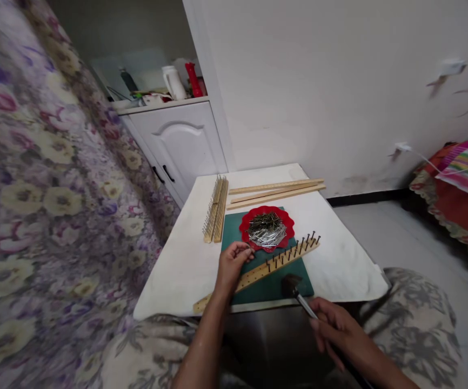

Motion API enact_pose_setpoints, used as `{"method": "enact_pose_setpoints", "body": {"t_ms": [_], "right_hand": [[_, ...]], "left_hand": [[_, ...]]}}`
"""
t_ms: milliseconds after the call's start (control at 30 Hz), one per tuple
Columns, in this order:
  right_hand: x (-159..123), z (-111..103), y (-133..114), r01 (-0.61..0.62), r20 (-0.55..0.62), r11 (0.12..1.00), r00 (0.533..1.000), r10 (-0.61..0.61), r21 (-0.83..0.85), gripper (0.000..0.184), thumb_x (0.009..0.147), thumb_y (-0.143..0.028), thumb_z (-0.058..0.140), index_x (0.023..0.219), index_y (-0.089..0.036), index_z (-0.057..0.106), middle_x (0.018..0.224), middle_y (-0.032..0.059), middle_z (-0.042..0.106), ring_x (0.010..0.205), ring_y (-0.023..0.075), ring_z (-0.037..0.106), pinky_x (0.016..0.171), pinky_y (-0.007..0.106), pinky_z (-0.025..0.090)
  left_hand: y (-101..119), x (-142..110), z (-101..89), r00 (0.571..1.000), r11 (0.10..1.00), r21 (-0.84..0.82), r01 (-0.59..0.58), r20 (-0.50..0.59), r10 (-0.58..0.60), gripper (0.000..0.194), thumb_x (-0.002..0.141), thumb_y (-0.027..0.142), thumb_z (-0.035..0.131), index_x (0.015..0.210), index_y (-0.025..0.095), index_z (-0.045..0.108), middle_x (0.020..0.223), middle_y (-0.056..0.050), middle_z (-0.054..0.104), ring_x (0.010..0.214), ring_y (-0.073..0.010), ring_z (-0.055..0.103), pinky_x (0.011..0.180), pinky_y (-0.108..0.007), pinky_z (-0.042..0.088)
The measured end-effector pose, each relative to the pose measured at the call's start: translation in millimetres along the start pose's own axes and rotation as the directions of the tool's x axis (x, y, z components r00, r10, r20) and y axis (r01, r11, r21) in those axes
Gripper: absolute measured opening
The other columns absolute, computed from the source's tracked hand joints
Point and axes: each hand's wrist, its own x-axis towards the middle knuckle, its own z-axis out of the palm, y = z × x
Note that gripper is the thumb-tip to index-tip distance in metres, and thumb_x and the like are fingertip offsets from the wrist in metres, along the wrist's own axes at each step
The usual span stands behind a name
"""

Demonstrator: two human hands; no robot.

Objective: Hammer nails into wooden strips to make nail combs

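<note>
My right hand [333,327] is wrapped round the shaft of a hammer [306,306], whose dark head rests over the front edge of a green mat [266,288]. My left hand [234,259] is pinched closed above a wooden strip [254,276], beside the red plate; whatever is between its fingertips is too small to make out. The strip lies slantwise across the mat. Dark nails [291,254] stand upright in its right part, while bare holes show in its left part. A scalloped red plate [288,222] holds a heap of dark and silvery nails [266,232].
Two nail-studded strips [218,208] lie at the table's left, and several plain wooden strips [276,193] at its back. The white-covered table [177,270] stands against a wall. A floral curtain [59,189] hangs at left, near a white cabinet [185,140].
</note>
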Motion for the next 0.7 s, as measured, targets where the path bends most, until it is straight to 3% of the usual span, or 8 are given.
{"method": "enact_pose_setpoints", "body": {"t_ms": [200, 700], "right_hand": [[-1, -2, 1, 0.002, 0.003, 1.0, 1.0, -0.002, -0.016, 0.023, 0.087, -0.04, 0.052, 0.091, -0.018, 0.05, 0.051, -0.0088, 0.058, 0.024, 0.0006, 0.037, 0.027, 0.012, 0.021], [-1, -2, 3, -0.016, 0.002, 1.0, 1.0, 0.016, -0.022, 0.028, 0.086, -0.044, 0.052, 0.092, -0.018, 0.05, 0.052, -0.0086, 0.057, 0.026, 0.0027, 0.037, 0.028, 0.014, 0.023]], "left_hand": [[-11, -30, 7.7, 0.998, 0.979, 0.193, 0.065, -0.022, -0.062, 0.016, 0.074, 0.031, 0.064, 0.079, 0.016, 0.063, 0.069, 0.001, 0.064, 0.061, -0.011, 0.056, 0.056, -0.019, 0.04], [-6, -33, 12.1, 0.999, 0.896, 0.441, -0.047, 0.012, 0.046, 0.016, 0.079, 0.032, 0.056, 0.078, 0.018, 0.063, 0.064, 0.003, 0.059, 0.059, -0.0117, 0.052, 0.054, -0.019, 0.037]]}}
